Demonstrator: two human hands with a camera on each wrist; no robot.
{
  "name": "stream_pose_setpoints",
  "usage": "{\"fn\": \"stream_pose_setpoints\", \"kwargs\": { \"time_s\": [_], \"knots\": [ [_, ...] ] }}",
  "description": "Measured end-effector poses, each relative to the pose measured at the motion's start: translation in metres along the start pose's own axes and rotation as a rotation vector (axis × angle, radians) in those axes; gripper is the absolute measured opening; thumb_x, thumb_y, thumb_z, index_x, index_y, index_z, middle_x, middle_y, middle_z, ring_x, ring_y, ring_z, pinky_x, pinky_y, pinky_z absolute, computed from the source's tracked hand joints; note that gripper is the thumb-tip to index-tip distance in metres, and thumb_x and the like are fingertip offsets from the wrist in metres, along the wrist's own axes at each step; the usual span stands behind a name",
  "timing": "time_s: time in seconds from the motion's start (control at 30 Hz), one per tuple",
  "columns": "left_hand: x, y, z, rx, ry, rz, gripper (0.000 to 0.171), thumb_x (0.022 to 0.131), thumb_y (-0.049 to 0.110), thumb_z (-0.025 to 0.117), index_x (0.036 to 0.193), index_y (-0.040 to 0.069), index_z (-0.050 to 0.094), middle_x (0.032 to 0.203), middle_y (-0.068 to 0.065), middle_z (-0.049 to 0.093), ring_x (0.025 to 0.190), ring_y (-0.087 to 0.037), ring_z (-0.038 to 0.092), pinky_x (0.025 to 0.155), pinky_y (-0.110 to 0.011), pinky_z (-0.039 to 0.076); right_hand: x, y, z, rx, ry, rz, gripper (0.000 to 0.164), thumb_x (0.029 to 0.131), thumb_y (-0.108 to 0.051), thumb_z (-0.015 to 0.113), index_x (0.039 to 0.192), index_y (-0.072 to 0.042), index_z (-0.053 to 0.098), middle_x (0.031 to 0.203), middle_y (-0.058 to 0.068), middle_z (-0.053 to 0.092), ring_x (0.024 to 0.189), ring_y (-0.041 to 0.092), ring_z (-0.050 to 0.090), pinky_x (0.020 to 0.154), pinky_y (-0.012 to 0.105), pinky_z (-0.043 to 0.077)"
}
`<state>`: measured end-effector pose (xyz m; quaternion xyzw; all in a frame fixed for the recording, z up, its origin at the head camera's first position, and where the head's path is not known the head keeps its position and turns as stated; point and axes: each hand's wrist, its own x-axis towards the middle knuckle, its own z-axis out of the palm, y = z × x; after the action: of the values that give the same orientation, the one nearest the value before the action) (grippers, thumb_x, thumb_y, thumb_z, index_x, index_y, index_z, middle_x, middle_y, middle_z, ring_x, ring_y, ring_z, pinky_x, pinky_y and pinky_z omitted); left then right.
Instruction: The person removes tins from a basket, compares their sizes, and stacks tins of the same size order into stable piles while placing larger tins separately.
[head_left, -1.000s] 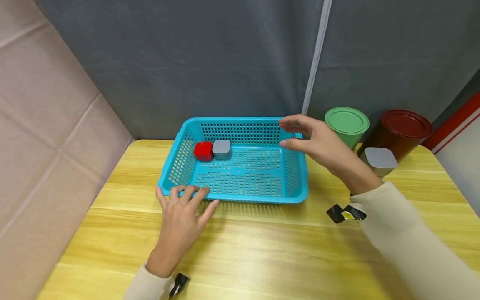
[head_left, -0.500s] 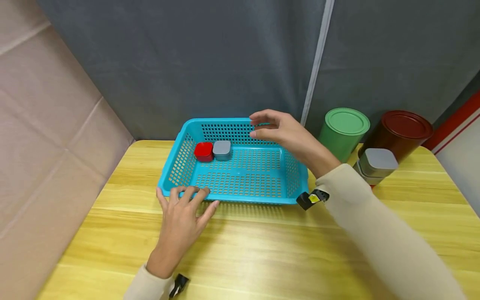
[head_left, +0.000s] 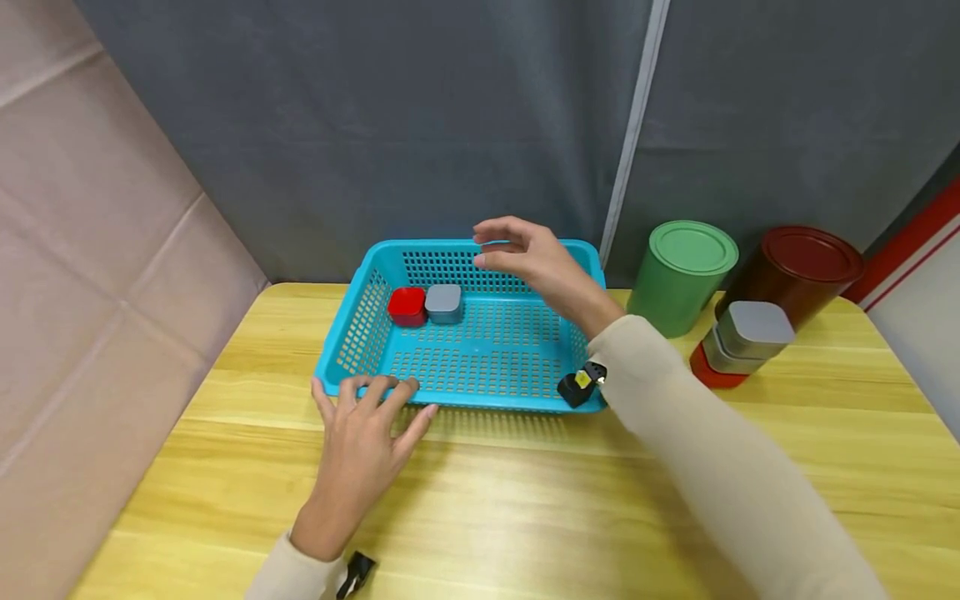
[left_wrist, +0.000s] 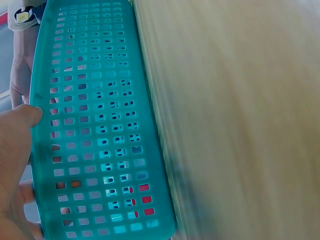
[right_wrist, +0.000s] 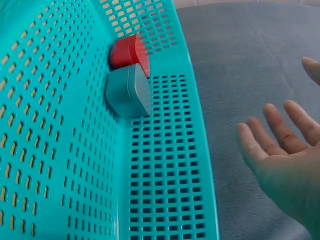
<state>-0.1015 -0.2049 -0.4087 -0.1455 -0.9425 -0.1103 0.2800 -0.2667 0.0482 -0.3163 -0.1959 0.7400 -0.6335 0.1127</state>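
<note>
Wood-grain tabletop (head_left: pixel 480 508) supports the turquoise perforated basket (head_left: pixel 480 350); your left hand (head_left: pixel 362 446) grips its front rim (head_left: pixel 510 403), how firmly is unclear. Tugging could slide the red lidded box (head_left: pixel 407 307) and grey lidded box (head_left: pixel 444 303) inside. Lowered, your empty, loose-fingered right hand (head_left: pixel 534 260) could clip the back rim (head_left: pixel 427 244).

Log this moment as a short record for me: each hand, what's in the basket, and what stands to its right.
Left hand: fingers over the near rim of the blue basket, thumb outside
Right hand: raised near the basket's far rim, holding nothing
In basket: red box and grey box, side by side toward the left end
Right of basket: green canister, dark red canister, grey-and-red stack
Surface: wood-patterned table
</note>
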Motion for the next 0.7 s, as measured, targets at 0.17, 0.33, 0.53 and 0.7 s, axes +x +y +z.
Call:
{"fn": "stream_pose_setpoints", "kwargs": {
  "time_s": [0.17, 0.33, 0.53, 0.7],
  "knots": [
    [-0.001, 0.001, 0.0, 0.004, 0.004, -0.005, 0.037, 0.092, 0.048, 0.072, 0.109, 0.017, 0.078, 0.105, -0.006, 0.075, 0.108, -0.042, 0.059, 0.107, -0.092, 0.011, 0.012, 0.005, 0.005, 0.01, 0.013, -0.017, 0.049, 0.098, -0.026, 0.074, 0.144, -0.019, 0.059, 0.15, 0.002, 0.059, 0.135, 0.018, 0.058, 0.119, 0.047, 0.043],
    [-0.001, 0.003, 0.002, 0.002, 0.016, 0.005, 0.036, 0.091, 0.048, 0.074, 0.108, 0.017, 0.078, 0.104, -0.007, 0.075, 0.107, -0.043, 0.06, 0.106, -0.093, 0.013, 0.021, 0.012, 0.008, -0.014, 0.001, -0.009, 0.05, 0.097, -0.024, 0.075, 0.144, -0.016, 0.059, 0.151, 0.005, 0.058, 0.142, 0.026, 0.053, 0.119, 0.051, 0.043],
    [-0.002, 0.007, 0.005, 0.003, 0.02, 0.009, 0.034, 0.091, 0.048, 0.074, 0.107, 0.018, 0.078, 0.104, -0.005, 0.074, 0.106, -0.043, 0.061, 0.105, -0.092, 0.014, 0.028, 0.024, 0.012, -0.044, -0.039, 0.015, 0.054, 0.096, -0.024, 0.077, 0.146, -0.016, 0.058, 0.154, 0.009, 0.055, 0.145, 0.029, 0.05, 0.118, 0.056, 0.042],
    [-0.002, 0.009, 0.004, -0.001, 0.008, 0.002, 0.032, 0.091, 0.047, 0.074, 0.107, 0.019, 0.078, 0.105, -0.004, 0.074, 0.107, -0.043, 0.061, 0.107, -0.092, 0.013, 0.033, 0.032, 0.015, -0.056, -0.051, 0.023, 0.06, 0.095, -0.024, 0.078, 0.149, -0.013, 0.055, 0.155, 0.007, 0.055, 0.147, 0.029, 0.048, 0.118, 0.056, 0.041]
  ]
}}
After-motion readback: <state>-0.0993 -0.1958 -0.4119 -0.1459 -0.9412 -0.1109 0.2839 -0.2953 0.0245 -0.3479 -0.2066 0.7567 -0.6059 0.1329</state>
